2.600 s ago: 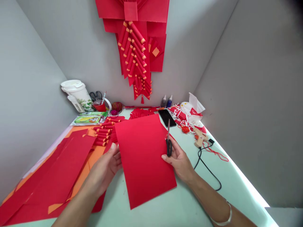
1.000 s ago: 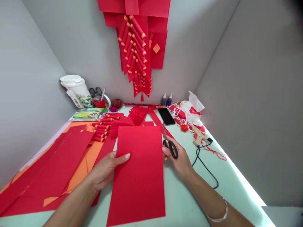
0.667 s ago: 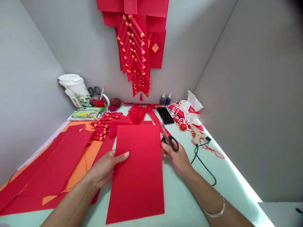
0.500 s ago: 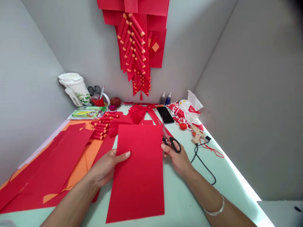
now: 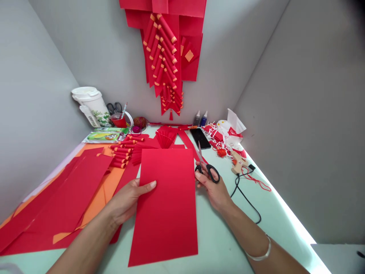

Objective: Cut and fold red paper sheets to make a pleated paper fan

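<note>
A rectangular red sheet (image 5: 167, 213) is held up in front of me, its long sides running away from me. My left hand (image 5: 129, 199) grips its left edge, thumb on top and fingers hidden beneath. At the sheet's right edge, my right hand (image 5: 212, 186) is closed on a pair of black-handled scissors (image 5: 212, 173), whose blades point away and look slightly parted. A silvery bangle circles my right wrist. Just beyond the sheet lies a pleated red paper fan (image 5: 165, 137).
Left: red and orange sheets (image 5: 68, 182), small red rolls (image 5: 121, 156), a white bucket (image 5: 91, 104), a red cup (image 5: 119, 121). Right: a phone (image 5: 200, 137), paper scraps (image 5: 215, 133), a glue gun (image 5: 238, 163) with a black cord. Red paper decorations (image 5: 164, 49) hang on the back wall.
My right hand has come slightly away from the sheet's edge, and the scissors point more directly away from me. My left hand keeps its hold. The view has shifted slightly.
</note>
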### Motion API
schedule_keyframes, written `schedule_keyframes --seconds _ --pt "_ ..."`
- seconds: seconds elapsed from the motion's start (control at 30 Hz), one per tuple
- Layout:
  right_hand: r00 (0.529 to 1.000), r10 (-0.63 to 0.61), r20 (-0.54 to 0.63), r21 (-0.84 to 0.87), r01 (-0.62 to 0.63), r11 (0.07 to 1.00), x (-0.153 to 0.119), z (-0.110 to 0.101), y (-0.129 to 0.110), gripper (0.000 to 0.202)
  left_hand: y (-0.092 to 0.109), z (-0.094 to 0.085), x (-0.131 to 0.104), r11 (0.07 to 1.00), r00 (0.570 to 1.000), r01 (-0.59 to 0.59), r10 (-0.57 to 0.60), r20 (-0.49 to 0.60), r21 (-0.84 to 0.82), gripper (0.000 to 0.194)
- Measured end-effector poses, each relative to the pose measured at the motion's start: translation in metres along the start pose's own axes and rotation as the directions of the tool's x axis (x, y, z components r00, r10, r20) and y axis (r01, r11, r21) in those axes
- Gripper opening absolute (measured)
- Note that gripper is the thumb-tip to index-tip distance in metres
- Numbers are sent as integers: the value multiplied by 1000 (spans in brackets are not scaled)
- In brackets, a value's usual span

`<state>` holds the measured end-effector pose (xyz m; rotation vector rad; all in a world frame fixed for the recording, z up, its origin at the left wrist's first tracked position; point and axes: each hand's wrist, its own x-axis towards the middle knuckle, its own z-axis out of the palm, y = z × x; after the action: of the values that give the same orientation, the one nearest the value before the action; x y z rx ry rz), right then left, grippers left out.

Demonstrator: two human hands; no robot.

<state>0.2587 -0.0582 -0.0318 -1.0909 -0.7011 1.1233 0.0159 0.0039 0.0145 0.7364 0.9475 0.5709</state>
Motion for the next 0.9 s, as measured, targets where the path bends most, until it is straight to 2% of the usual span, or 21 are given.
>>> schedule_keyframes --seconds 0.3,0.5,0.73,0.9 --pt "1000 -21 9 4 21 1000 1 -3 3 33 1 2 -1 1000 1000 -7 7 -29 -5 30" --pt "998 -2 63 -44 4 999 -3 0 4 47 2 3 -1 1000 999 -13 12 -52 -15 31" --pt "998 5 56 -50 -2 999 -2 -1 3 45 6 1 -2 998 995 -56 55 -83 -16 21" --pt "995 23 102 -70 -16 997 -4 1 4 49 6 -1 -2 998 994 -59 57 -95 -16 18"
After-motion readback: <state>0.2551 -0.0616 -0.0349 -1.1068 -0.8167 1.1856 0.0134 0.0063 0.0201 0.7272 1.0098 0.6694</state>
